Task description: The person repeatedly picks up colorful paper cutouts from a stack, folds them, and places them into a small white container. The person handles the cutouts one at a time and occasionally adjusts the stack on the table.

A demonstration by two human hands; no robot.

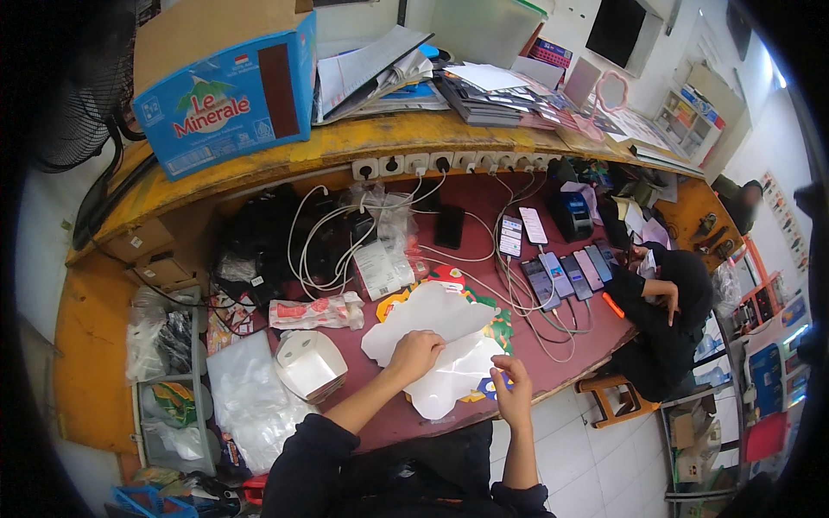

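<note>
2 hands: left hand (415, 352) presses white sheet (432, 324) flat; right hand (513, 393) pinches its edge.

A large blue cardboard box (229, 91) with a white and red label and a brown taped flap is set on the yellow ledge at the upper left. Below it, on the dark red surface (570, 341), a clear packet with red and white contents (315, 312) is laid near a white folded carton (309, 363). A white printed packet (380, 268) is seen among the white cables. Two white-screened phones (522, 231) lie further right, and a row of darker phone screens (570, 274) is lined up beside them. A dark wall screen (617, 30) is mounted at the upper right.
</note>
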